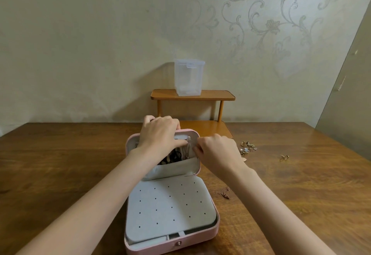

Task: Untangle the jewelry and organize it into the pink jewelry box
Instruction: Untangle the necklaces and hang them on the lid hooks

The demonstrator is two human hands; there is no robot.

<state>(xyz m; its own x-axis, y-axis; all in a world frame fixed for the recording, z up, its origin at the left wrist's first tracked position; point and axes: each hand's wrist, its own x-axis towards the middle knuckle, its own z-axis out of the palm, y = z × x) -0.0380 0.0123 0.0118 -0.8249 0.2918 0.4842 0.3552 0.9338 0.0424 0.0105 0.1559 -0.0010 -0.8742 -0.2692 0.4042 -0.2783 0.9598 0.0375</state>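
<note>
The pink jewelry box lies open on the table, its grey perforated panel facing up over the base. The raised lid has a grey pocket with dark tangled pieces in it. My left hand grips the lid's top edge, fingers curled over it. My right hand pinches a thin chain hanging inside the lid. A rose-gold chain lies right of the box. A small heap of jewelry and one gold piece lie further right.
A small wooden two-tier shelf stands at the table's back against the wall, with a clear plastic container on top. The wooden table extends wide to both sides. A grey panel leans at the far right.
</note>
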